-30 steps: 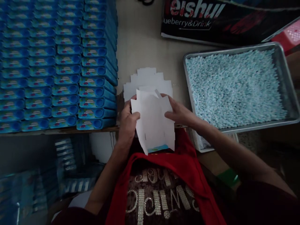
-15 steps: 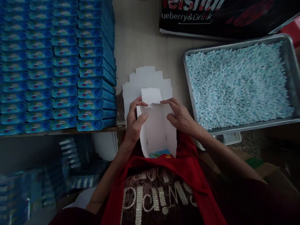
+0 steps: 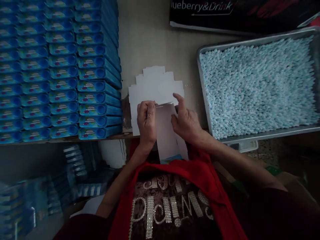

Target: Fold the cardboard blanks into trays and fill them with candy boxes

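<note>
A white-sided, partly folded carton [image 3: 167, 128] stands tilted between my hands at the table's front edge, its lower end against the red apron. A bit of blue print shows at its bottom. My left hand [image 3: 147, 121] is closed on the carton's upper left side, fingers curled in tightly. On the right side, my right hand [image 3: 186, 121] touches the carton with its thumb, while the index finger is stretched up and apart from it. Its other fingers are partly hidden. Beneath and behind lie flat white carton blanks [image 3: 157, 82] with stepped edges.
Many blue packets [image 3: 90, 86] are stacked high on the left. A metal tray [image 3: 205, 100] full of small pale blue-white pieces [image 3: 257, 86] is on the right. A black printed box [image 3: 212, 20] stands behind it. More packs [image 3: 72, 163] sit below the table at left.
The carton's upper flap has folded down and its sides have drawn inward. My left fingers have curled closed on the left side. My right index finger has lifted off the top edge.
</note>
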`<act>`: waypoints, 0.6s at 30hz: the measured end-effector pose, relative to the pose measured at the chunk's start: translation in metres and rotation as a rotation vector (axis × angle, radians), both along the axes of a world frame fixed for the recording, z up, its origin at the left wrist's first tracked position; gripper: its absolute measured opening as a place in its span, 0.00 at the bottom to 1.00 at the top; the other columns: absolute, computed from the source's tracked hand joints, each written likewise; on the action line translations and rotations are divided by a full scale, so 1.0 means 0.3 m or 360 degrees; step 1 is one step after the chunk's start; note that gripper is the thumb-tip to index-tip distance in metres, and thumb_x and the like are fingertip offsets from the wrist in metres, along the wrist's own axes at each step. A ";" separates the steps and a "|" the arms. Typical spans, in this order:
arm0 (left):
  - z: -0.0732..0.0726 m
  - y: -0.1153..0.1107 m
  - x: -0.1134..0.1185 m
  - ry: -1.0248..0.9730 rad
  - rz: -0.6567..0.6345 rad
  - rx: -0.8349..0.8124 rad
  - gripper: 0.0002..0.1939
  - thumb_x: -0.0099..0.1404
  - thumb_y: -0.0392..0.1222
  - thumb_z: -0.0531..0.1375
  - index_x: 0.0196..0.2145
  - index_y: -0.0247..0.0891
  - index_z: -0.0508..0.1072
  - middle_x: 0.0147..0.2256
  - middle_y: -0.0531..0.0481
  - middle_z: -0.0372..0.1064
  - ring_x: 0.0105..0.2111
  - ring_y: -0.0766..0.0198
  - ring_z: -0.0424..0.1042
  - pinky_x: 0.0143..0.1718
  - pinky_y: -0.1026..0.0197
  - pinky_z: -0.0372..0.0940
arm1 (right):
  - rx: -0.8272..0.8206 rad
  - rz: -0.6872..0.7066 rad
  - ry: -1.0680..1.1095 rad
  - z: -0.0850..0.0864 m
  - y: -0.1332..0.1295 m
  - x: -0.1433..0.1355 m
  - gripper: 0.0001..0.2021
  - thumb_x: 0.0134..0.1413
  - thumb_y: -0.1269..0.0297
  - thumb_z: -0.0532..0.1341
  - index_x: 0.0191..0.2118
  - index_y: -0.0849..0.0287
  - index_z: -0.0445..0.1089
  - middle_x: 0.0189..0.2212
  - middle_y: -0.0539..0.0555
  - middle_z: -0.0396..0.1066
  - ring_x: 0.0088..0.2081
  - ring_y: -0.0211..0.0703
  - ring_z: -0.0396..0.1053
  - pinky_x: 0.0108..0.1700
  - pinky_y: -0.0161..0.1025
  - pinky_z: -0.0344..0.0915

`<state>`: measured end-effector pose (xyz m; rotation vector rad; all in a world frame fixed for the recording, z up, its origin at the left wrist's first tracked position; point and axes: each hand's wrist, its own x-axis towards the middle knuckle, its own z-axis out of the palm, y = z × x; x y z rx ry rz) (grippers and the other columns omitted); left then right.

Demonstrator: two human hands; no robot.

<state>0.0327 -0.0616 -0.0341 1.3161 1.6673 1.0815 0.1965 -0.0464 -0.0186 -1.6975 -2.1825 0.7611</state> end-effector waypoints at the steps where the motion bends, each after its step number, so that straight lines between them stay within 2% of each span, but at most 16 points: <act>1: 0.008 0.007 0.000 -0.0029 0.0052 -0.0002 0.18 0.81 0.55 0.48 0.37 0.44 0.67 0.41 0.49 0.70 0.47 0.59 0.71 0.53 0.56 0.67 | -0.0025 0.0038 -0.0037 0.000 0.005 0.008 0.38 0.61 0.69 0.52 0.76 0.64 0.45 0.45 0.65 0.79 0.41 0.60 0.77 0.49 0.55 0.73; 4: 0.023 0.023 -0.014 -0.0085 0.0080 -0.0052 0.15 0.74 0.50 0.60 0.30 0.43 0.65 0.33 0.53 0.70 0.40 0.60 0.72 0.50 0.57 0.68 | -0.0093 0.0177 -0.0128 0.006 0.018 0.032 0.35 0.62 0.68 0.52 0.74 0.65 0.51 0.44 0.65 0.80 0.40 0.57 0.77 0.46 0.51 0.71; 8: 0.019 0.031 -0.055 -0.0113 0.0008 -0.0164 0.04 0.68 0.42 0.64 0.38 0.43 0.72 0.43 0.51 0.77 0.48 0.57 0.75 0.57 0.54 0.68 | -0.0154 0.0357 -0.0168 0.050 0.051 0.061 0.30 0.69 0.64 0.52 0.73 0.67 0.56 0.41 0.63 0.81 0.38 0.53 0.77 0.43 0.45 0.68; 10: 0.017 0.039 -0.074 0.0039 -0.0134 -0.0184 0.08 0.64 0.37 0.65 0.41 0.43 0.74 0.46 0.49 0.78 0.50 0.54 0.75 0.57 0.52 0.68 | -0.0188 0.0510 -0.0205 0.086 0.097 0.070 0.26 0.73 0.60 0.50 0.70 0.65 0.63 0.41 0.62 0.81 0.40 0.52 0.76 0.43 0.45 0.67; 12: 0.017 0.047 -0.083 0.0271 -0.0262 -0.0152 0.11 0.60 0.33 0.64 0.41 0.43 0.75 0.46 0.47 0.78 0.49 0.52 0.75 0.56 0.50 0.69 | -0.0100 0.0622 -0.0272 0.115 0.163 0.059 0.22 0.75 0.55 0.52 0.62 0.61 0.73 0.44 0.62 0.80 0.45 0.54 0.76 0.47 0.46 0.67; 15: 0.018 0.052 -0.079 0.0504 -0.0272 -0.0076 0.13 0.58 0.30 0.62 0.40 0.44 0.74 0.44 0.47 0.78 0.47 0.49 0.76 0.54 0.47 0.70 | 0.0044 0.0737 -0.0399 0.116 0.268 -0.006 0.17 0.67 0.50 0.64 0.48 0.56 0.81 0.41 0.60 0.79 0.51 0.60 0.74 0.51 0.49 0.67; 18: 0.014 0.041 -0.065 0.0496 -0.0182 -0.0015 0.16 0.59 0.29 0.61 0.43 0.46 0.72 0.44 0.48 0.79 0.46 0.49 0.77 0.52 0.47 0.71 | 0.0027 0.0880 -0.0478 0.074 0.331 -0.093 0.14 0.59 0.51 0.71 0.44 0.55 0.82 0.35 0.60 0.77 0.51 0.64 0.74 0.51 0.51 0.68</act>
